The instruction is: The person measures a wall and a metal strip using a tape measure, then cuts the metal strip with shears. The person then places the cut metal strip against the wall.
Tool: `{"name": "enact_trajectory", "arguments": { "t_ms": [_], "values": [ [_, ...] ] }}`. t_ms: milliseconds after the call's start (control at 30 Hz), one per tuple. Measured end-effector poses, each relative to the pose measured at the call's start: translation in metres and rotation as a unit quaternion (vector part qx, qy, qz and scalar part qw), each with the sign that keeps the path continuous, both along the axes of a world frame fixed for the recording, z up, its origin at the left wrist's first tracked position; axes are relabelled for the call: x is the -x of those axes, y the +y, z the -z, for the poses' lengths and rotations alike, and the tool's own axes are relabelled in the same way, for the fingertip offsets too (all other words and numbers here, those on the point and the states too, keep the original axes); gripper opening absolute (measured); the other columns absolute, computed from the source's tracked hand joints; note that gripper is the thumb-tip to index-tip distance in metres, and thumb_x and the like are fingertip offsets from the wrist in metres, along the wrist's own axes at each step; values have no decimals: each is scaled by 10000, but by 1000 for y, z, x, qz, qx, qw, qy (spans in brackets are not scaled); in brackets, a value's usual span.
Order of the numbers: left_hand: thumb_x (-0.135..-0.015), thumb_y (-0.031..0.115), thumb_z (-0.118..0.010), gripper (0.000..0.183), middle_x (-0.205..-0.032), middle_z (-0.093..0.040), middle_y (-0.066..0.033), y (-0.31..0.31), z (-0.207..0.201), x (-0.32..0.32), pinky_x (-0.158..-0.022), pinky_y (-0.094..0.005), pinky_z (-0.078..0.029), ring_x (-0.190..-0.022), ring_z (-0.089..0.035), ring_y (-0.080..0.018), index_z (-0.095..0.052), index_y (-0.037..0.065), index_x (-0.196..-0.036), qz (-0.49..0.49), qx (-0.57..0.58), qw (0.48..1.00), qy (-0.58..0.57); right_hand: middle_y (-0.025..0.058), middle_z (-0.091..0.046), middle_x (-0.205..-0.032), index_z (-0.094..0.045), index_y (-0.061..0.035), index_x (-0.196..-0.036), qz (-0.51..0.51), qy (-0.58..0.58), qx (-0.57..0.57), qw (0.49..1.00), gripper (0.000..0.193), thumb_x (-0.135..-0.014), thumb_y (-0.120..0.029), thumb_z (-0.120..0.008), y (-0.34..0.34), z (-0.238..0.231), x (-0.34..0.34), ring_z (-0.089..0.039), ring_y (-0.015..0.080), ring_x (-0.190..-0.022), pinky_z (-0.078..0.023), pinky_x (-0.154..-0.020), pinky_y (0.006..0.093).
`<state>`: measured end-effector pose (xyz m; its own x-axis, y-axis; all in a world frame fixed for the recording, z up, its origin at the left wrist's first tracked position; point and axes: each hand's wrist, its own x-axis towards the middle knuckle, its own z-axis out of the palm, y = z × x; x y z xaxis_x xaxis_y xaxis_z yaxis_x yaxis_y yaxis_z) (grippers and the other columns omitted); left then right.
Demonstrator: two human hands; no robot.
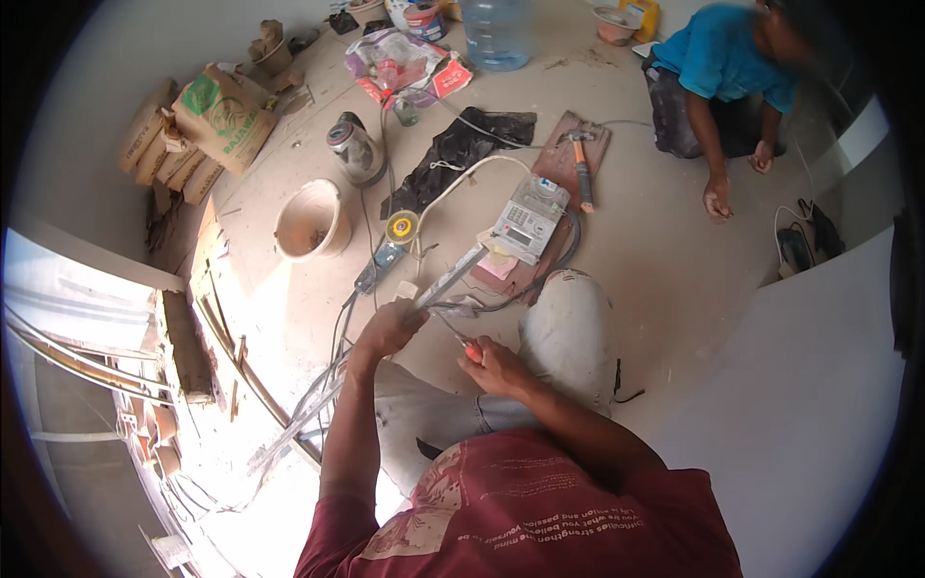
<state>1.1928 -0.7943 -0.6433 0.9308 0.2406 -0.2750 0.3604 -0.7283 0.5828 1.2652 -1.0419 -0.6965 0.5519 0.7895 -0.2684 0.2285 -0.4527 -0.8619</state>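
My left hand (390,328) is closed around a long, pale grey strip (453,275), whose far end reaches the meter. The fingers of my right hand (501,368) are wrapped round a screwdriver (472,351) with a red handle, its thin shaft pointing up and left towards the strip. Beyond my knee, an electricity meter (523,229) with a keypad and small display lies on a reddish-brown board (554,260). A pink piece of paper (494,265) shows beside the meter. Grey cable (575,236) curves round its right side.
An angle grinder (388,255) with a yellow disc lies left of the meter. A hammer (583,173) rests on the board's far end. Nearby stand a bucket (313,222) and a dusty metal can (355,152). Cement bags (217,120) lean far left; another person (718,72) crouches far right.
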Motion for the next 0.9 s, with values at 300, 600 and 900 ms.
{"name": "enact_trajectory", "arguments": {
  "t_ms": [300,600,900],
  "values": [
    [-908,330,-635,379,-929,-672,-253,-13,4,7,-779,-463,-497,-896,-646,-414,-628,-17,-1063,-48,-16,997,-53,263,-663,-1024,-548,29,-1112,-15,29,38,999,516,-903,-436,-627,3,-18,-5,-644,437,-981,-507,-827,479],
    [-909,259,-618,236,-883,-665,-217,-30,20,8,-730,-476,-519,-848,-659,-398,-591,27,-943,-56,-79,991,-94,301,-655,-1012,-559,58,-1106,-38,22,62,997,551,-902,-450,-621,7,-26,-6,-630,465,-1000,-501,-840,484],
    [-952,218,-518,217,-874,-675,-205,-49,23,11,-666,-457,-549,-781,-686,-374,-538,2,-971,-87,-190,974,-85,308,-658,-995,-580,93,-1034,-30,14,118,992,573,-911,-466,-595,15,-49,2,-634,466,-990,-498,-858,481]
  ]
}}
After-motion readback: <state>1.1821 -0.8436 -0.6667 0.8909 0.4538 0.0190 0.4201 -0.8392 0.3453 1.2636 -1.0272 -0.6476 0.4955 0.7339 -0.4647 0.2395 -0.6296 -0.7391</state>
